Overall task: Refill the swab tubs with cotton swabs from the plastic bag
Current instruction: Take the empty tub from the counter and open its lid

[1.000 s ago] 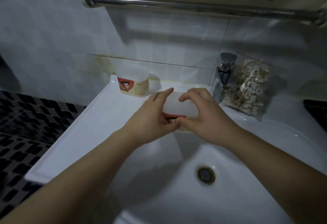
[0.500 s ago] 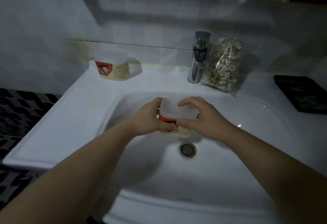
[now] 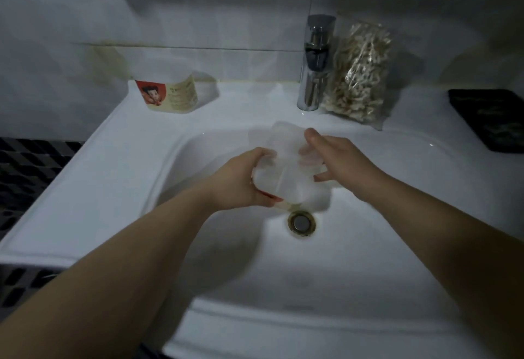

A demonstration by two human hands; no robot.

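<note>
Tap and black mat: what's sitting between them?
The bag of cotton swabs stands right beside the tap, then bare white sink ledge runs to the black mat. The head view shows it.

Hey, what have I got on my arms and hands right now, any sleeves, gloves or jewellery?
Nothing that shows. The left forearm and right forearm are bare, with no sleeve in view. The left hand and right hand have no gloves, and no ring, watch or bracelet is visible in this dim, slightly blurred picture.

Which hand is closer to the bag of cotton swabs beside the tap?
Right. The right hand, holding the lid, is just in front of the bag; the left hand grips the tub farther left.
</note>
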